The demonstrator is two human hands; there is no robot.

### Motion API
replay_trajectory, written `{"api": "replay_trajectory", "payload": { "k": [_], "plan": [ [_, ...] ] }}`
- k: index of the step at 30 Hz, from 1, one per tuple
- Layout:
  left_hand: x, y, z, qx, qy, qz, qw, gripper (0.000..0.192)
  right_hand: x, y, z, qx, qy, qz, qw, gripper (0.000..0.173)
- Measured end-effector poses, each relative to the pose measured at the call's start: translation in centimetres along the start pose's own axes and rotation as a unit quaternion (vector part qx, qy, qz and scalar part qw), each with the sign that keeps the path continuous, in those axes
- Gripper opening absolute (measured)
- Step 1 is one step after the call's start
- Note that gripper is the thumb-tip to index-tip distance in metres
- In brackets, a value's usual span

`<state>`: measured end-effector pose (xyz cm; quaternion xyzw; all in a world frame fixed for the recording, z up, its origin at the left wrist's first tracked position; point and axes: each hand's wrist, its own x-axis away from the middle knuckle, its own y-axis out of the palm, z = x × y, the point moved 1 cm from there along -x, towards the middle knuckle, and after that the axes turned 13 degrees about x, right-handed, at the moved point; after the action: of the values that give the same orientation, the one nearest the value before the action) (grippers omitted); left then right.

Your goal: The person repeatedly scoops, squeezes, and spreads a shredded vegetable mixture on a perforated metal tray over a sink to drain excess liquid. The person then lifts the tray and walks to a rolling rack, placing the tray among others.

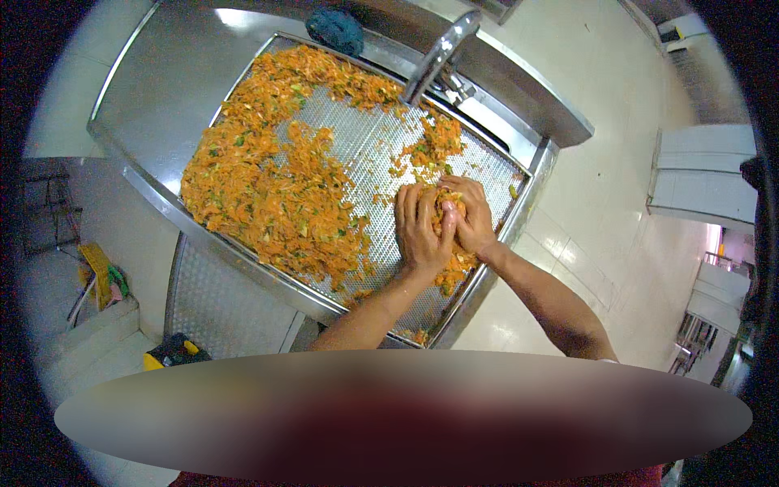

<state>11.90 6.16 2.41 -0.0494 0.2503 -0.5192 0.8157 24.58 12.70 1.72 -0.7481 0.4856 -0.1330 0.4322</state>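
Both of my hands press together around a clump of shredded orange vegetable mix (449,207), over the right part of a perforated metal tray (377,152). My left hand (423,228) cups the clump from the left side, and my right hand (471,213) closes on it from the right. Part of the clump is hidden by the fingers. A large heap of the same mix, with green bits (261,195), covers the left part of the tray. A smaller pile (438,137) lies just beyond my hands, and more mix lies under my wrists near the tray's right edge.
The tray rests in a stainless steel sink counter (152,103). A curved metal faucet (441,58) reaches over its far edge, with a dark teal bundle (335,30) nearby. Below left are a perforated metal surface (225,292) and a black and yellow object (176,353). Tiled floor lies to the right.
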Motion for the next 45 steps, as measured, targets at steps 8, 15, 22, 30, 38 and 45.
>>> {"api": "replay_trajectory", "payload": {
  "k": [8, 15, 22, 30, 38, 45],
  "plan": [
    [-2.0, 0.3, -0.9, 0.050, 0.002, -0.086, 0.995, 0.026, 2.1, 1.7, -2.5, 0.021, 0.190, 0.156, 0.969, 0.021],
    [-4.7, -0.1, -2.8, 0.051, 0.076, -0.253, 0.963, 0.020, 3.3, 3.7, -3.9, 0.128, 0.265, 0.254, 0.921, 0.013],
    [-7.0, 0.3, -2.9, 0.071, 0.127, -0.344, 0.928, 0.019, 2.9, 4.0, -5.3, 0.141, 0.324, 0.299, 0.887, 0.018],
    [-8.8, 1.3, -3.3, 0.096, 0.169, -0.431, 0.881, 0.018, 2.4, 3.9, -5.7, 0.152, 0.345, 0.323, 0.868, 0.029],
    [-8.9, 1.0, -3.5, 0.098, 0.179, -0.441, 0.874, 0.019, 2.5, 4.2, -5.7, 0.174, 0.357, 0.323, 0.859, 0.027],
    [-7.6, 0.0, -2.8, 0.122, 0.153, -0.324, 0.925, 0.033, 3.1, 3.9, -5.3, 0.121, 0.378, 0.248, 0.884, 0.037]
  ]
}}
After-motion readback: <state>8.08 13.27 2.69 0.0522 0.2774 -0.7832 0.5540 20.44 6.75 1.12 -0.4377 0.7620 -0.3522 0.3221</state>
